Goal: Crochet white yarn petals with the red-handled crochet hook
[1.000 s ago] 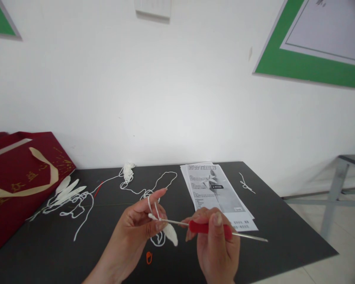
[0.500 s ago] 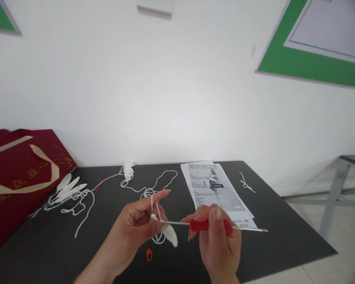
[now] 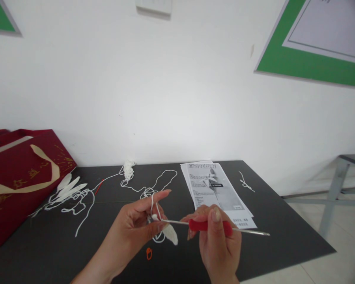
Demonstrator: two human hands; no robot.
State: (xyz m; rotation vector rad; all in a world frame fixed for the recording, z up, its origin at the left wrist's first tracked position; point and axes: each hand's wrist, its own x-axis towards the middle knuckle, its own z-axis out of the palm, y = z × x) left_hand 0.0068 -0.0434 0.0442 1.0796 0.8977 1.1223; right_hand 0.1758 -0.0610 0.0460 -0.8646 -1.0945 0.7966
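Observation:
My left hand point(image 3: 137, 223) pinches a small white crocheted petal point(image 3: 169, 233) between thumb and fingers, with white yarn point(image 3: 152, 202) looped over its raised index finger. My right hand point(image 3: 217, 242) grips the red handle of a metal crochet hook point(image 3: 208, 225), whose tip meets the petal at my left fingertips. The yarn trails back across the black table point(image 3: 284, 236) to a small white yarn bundle point(image 3: 128, 169) by the wall.
Printed instruction sheets point(image 3: 215, 191) lie right of centre. Several finished white petals point(image 3: 68, 187) and loose yarn lie at the left beside a red gift bag point(image 3: 20, 173). An orange stitch marker point(image 3: 148, 253) lies under my hands. A short yarn scrap point(image 3: 246, 182) lies far right.
Both hands stay almost in place; the hook's far end has dipped slightly and the view has shifted a little.

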